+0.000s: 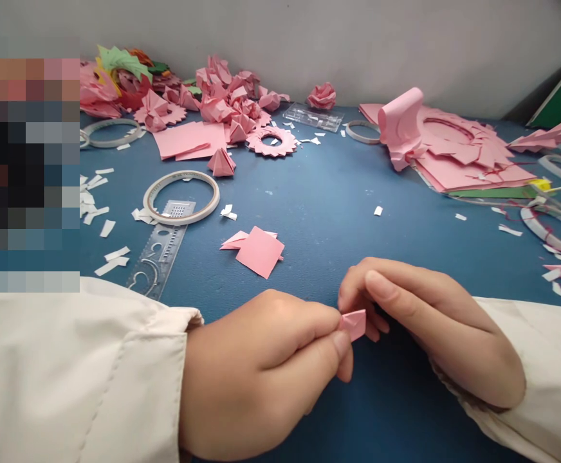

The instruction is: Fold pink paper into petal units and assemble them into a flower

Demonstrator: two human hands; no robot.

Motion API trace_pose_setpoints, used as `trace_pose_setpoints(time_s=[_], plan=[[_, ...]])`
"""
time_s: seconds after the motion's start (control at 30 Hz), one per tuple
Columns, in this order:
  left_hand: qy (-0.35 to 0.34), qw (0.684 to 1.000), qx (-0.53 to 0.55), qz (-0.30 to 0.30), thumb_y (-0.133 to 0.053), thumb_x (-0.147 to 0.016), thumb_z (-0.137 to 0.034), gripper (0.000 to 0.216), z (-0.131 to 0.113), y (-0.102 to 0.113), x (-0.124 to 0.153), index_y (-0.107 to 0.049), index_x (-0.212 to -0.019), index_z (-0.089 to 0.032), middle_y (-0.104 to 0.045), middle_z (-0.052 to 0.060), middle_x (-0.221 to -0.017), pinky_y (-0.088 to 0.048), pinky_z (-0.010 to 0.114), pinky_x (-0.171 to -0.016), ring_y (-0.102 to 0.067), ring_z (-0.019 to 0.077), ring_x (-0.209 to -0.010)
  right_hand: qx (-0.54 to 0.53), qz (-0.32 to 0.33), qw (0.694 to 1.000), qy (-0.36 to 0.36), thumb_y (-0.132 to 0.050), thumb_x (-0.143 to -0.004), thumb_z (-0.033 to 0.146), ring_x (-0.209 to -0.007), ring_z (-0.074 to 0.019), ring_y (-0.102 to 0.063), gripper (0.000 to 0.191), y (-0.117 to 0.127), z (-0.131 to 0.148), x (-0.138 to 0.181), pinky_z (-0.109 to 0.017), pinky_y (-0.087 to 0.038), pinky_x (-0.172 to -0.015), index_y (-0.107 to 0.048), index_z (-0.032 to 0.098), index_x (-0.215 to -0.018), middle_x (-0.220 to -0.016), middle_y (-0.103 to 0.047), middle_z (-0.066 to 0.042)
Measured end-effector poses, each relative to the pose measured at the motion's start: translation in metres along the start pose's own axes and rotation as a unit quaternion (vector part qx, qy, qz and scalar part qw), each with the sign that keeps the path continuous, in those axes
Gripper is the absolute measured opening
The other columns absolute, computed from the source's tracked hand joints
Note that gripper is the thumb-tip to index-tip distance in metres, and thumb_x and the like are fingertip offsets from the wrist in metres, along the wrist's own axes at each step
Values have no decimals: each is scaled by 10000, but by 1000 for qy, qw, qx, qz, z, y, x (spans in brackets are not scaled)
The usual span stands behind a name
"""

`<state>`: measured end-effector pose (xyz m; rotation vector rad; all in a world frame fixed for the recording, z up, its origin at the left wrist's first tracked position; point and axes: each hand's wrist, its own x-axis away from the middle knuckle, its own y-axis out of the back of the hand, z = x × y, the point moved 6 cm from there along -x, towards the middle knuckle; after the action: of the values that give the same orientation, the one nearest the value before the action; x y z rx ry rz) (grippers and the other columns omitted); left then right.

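My left hand (271, 373) pinches a small folded piece of pink paper (355, 325) between thumb and index finger. The paper's free end points to the right, with creases on its face. Close beside it, my right hand (420, 308) is loosely curled, thumb apart from the fingers, with nothing visible in its grasp. Its fingertips are just behind the paper; whether they touch it I cannot tell. Beyond both hands, a square of pink paper (261, 252) lies over folded pink pieces (235, 241) on the blue table (309, 212).
A tape roll (181, 218) overlaps a clear stencil ruler (157, 257) on the left. Folded pink paper (217, 96) is heaped along the wall. Pink sheets (487, 173) and another tape roll (558, 228) lie to the right. White scraps (114, 257) are scattered about. A blurred patch covers the upper left.
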<state>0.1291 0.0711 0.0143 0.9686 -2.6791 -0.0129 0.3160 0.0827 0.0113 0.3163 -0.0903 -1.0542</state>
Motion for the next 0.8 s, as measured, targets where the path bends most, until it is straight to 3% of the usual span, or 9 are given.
trace_pose_setpoints(time_s=[0.13, 0.23, 0.4, 0.47, 0.53, 0.67, 0.73, 0.8], plan=[[25, 999, 35, -4, -544, -1211, -445, 290, 3, -3, 1, -632, -984, -287, -563, -73, -753, -526, 252, -749, -594, 166, -726, -7, 18, 1000, 7, -641, -1326, 803, -666, -161, -689, 638, -4, 2, 1, -282, -555, -621, -826, 272, -1024, -794, -824, -9], [11, 999, 36, -12, -562, -1200, -414, 258, 3, -2, 1, -638, -987, -290, -586, -72, -760, -525, 252, -737, -601, 166, -730, 0, 33, 999, 6, -688, -1334, 730, -657, -169, -713, 581, -8, 3, 2, -290, -567, -617, -790, 273, -991, -765, -822, -14], [-5, 1000, 25, -2, -539, -1280, -456, 357, 2, -2, 0, -633, -982, -282, -559, -73, -735, -528, 263, -766, -574, 164, -717, 2, -1, 1000, 4, -626, -1347, 754, -574, -157, -570, 656, -6, 1, 1, -290, -520, -561, -738, 288, -900, -689, -738, 19], [-24, 1000, -2, -10, -524, -1285, -424, 374, 0, 0, 0, -646, -963, -278, -544, -78, -738, -494, 272, -745, -559, 154, -697, 3, -12, 1000, 23, -571, -1367, 747, -604, -157, -626, 654, -5, 1, 2, -289, -548, -592, -728, 292, -925, -729, -766, 19], [-53, 998, -29, -18, -512, -1275, -358, 347, -3, 2, 0, -649, -966, -277, -540, -88, -742, -475, 271, -740, -556, 138, -677, 22, 18, 998, 62, -568, -1389, 684, -652, -143, -692, 565, -9, 3, 4, -272, -557, -618, -744, 301, -1013, -802, -816, 32], [-88, 994, -71, -1, -541, -1204, -236, 236, -6, 5, 1, -641, -993, -270, -637, -67, -828, -508, 249, -788, -618, 142, -748, 64, 57, 986, 146, -628, -1407, 375, -606, -83, -619, 380, -14, 6, 6, -221, -453, -553, -749, 305, -1054, -805, -767, 87], [-102, 990, -93, 14, -563, -1164, -199, 218, -7, 6, 1, -621, -965, -268, -697, -38, -881, -518, 256, -805, -660, 157, -800, 65, 52, 983, 165, -621, -1404, 352, -572, -82, -526, 398, -14, 7, 6, -234, -376, -504, -743, 301, -1028, -763, -673, 94], [-105, 990, -91, 29, -591, -1149, -188, 277, -8, 5, 0, -545, -890, -273, -660, -41, -827, -483, 269, -745, -616, 151, -741, 68, 53, 982, 170, -620, -1401, 347, -558, -91, -437, 437, -14, 9, 6, -259, -311, -491, -646, 290, -968, -721, -554, 102]])
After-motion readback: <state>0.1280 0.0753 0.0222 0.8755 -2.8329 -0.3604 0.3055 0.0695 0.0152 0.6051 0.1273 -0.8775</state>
